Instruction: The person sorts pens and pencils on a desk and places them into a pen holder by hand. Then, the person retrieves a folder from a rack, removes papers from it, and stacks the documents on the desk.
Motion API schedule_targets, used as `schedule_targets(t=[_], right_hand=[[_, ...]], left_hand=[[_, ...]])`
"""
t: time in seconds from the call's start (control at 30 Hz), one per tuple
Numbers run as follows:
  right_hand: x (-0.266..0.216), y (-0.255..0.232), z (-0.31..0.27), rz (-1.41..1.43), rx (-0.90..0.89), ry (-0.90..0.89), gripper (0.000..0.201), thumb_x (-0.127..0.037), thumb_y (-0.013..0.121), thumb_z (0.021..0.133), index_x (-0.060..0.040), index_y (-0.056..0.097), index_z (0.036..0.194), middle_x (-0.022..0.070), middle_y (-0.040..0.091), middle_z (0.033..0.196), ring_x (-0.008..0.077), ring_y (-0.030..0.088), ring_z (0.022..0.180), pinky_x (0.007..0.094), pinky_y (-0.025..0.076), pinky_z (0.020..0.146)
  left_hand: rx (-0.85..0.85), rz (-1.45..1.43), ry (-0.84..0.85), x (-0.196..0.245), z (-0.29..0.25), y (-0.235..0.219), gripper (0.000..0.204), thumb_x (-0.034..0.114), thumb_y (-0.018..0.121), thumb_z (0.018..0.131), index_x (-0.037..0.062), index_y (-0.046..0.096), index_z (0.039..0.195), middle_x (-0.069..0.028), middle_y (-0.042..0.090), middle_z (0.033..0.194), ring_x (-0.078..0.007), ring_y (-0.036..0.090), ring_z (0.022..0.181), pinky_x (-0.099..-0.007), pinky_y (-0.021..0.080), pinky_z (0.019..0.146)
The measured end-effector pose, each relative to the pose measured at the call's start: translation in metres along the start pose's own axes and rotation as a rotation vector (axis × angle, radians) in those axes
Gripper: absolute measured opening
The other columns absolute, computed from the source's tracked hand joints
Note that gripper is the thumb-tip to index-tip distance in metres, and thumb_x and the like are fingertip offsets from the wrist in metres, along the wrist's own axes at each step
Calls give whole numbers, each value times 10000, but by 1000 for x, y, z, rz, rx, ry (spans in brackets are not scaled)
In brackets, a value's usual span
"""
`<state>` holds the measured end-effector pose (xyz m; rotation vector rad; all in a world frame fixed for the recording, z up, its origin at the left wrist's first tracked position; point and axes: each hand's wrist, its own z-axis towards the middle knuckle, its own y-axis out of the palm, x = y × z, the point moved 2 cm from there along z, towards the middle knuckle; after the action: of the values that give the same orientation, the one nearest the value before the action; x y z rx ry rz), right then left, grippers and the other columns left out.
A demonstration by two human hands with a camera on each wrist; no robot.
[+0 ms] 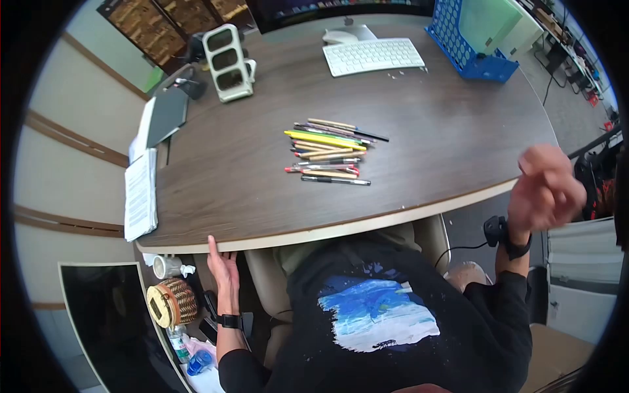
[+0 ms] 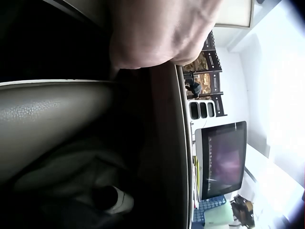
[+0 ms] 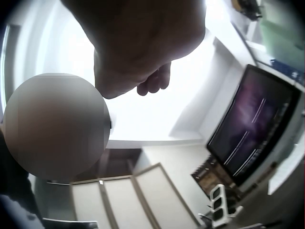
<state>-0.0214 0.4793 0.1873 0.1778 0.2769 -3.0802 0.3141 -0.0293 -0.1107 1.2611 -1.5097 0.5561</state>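
A loose pile of pens and pencils (image 1: 327,152), with a bright yellow one among them, lies mid-desk. My left hand (image 1: 224,270) grips the front edge of the brown desk (image 1: 223,164) near its left corner, thumb over the top and fingers going underneath. In the left wrist view that hand (image 2: 159,33) is against the desk edge. Raised in the air beyond the desk's right end, my right hand (image 1: 547,190) is blurred, its fingers loosely curled around nothing. The right wrist view has the same hand (image 3: 143,52) against a bright ceiling.
A white keyboard (image 1: 373,57) and mouse (image 1: 341,37) stand before the monitor (image 1: 347,13). At the back right is a blue file holder (image 1: 488,69); a white three-slot stand (image 1: 228,62) is at the back left. Papers (image 1: 141,196) line the left side, and a woven basket (image 1: 180,301) sits below.
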Motion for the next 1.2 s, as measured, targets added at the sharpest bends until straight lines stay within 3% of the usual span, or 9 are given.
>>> schedule_targets(t=[0.17, 0.27, 0.5, 0.53, 0.77, 0.83, 0.97, 1.03, 1.2], right_hand=[[-53, 3, 18, 358, 60, -113, 510, -622, 713, 1009, -211, 675, 1310, 49, 720, 1184, 222, 627, 1030, 362, 464, 884], [-68, 23, 29, 406, 11, -53, 584, -670, 760, 959, -250, 705, 1360, -17, 732, 1294, 152, 639, 1099, 307, 475, 916], [-45, 56, 28, 315, -181, 2, 497, -509, 822, 918, -171, 692, 1259, 57, 763, 1233, 208, 692, 1080, 346, 520, 890], [-44, 60, 26, 299, -209, 15, 486, -485, 831, 912, -160, 690, 1244, 67, 768, 1225, 216, 700, 1078, 351, 527, 886], [-23, 38, 12, 229, -400, 88, 424, -324, 893, 871, -80, 677, 1142, 141, 799, 1164, 272, 754, 1059, 390, 572, 861], [-27, 86, 19, 206, -463, 88, 411, -278, 910, 860, -58, 673, 1113, 161, 808, 1146, 287, 769, 1054, 401, 585, 853], [36, 148, -10, 218, -583, 277, 640, -243, 978, 775, -42, 659, 1291, 185, 734, 1368, 397, 704, 1267, 454, 559, 1085], [72, 166, -51, 52, -851, 410, 942, -400, 983, 756, -101, 545, 1534, 230, 494, 1645, 427, 512, 1496, 528, 448, 1227], [97, 196, -114, 88, -1107, 406, 1297, -638, 966, 691, -84, 351, 1690, 321, 399, 1657, 514, 409, 1535, 562, 359, 1284]], left_hand=[[-36, 182, 19, 6, -15, 4, 875, 634, 681, 1037, -8, 439, 1580, -234, 571, 1503, -386, 611, 1325, -530, 521, 1096], [194, 320, 81, 5, -13, 3, 504, 560, 699, 1059, 97, 502, 1078, -20, 500, 917, -140, 503, 759, -360, 556, 824], [118, 429, 414, 5, -19, -13, 414, 290, 628, 1144, 131, 395, 841, 57, 350, 781, -76, 347, 697, -281, 340, 630], [124, 540, 652, 4, -21, -6, 461, 184, 639, 1130, 114, 358, 773, 70, 291, 742, -65, 281, 682, -295, 259, 592], [-310, 705, 917, 58, -75, 101, 371, -19, 770, 964, 54, 467, 761, 10, 452, 713, -115, 416, 654, -306, 353, 612], [-492, 824, 1186, 82, -78, 147, 271, 11, 858, 864, 46, 589, 880, -56, 603, 855, -244, 604, 795, -365, 525, 781], [-794, 1081, 1231, 92, -64, 227, 817, 312, 990, 752, 118, 591, 1439, -178, 545, 1502, -414, 494, 1461, -605, 366, 1275], [-893, 1205, 1259, 86, -48, 265, 1011, 429, 996, 708, 174, 502, 1552, -187, 427, 1616, -432, 385, 1542, -666, 321, 1280], [-1199, 1388, 1237, 59, 2, 329, 1409, 714, 946, 629, 280, 226, 1759, -203, 257, 1770, -448, 255, 1636, -802, 209, 1266]])
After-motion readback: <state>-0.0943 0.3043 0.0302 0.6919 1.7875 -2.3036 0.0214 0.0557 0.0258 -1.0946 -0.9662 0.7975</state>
